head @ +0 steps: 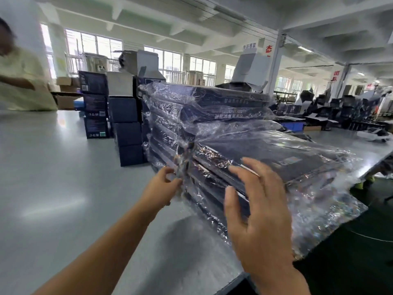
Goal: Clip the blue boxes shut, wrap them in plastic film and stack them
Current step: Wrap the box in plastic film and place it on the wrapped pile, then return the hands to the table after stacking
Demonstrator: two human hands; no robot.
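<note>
A bundle of dark blue boxes wrapped in clear plastic film lies on the grey table, leaning against a taller film-wrapped stack behind it. My left hand pinches the crinkled film at the bundle's near left corner. My right hand hovers with fingers spread just in front of the bundle's near side; contact with the film is unclear because of blur. Loose film hangs off the bundle past the table's right edge.
Unwrapped blue boxes stand stacked at the back left, with open grey cartons on top of the stacks. Another person is at the far left. The table edge runs close by my right wrist.
</note>
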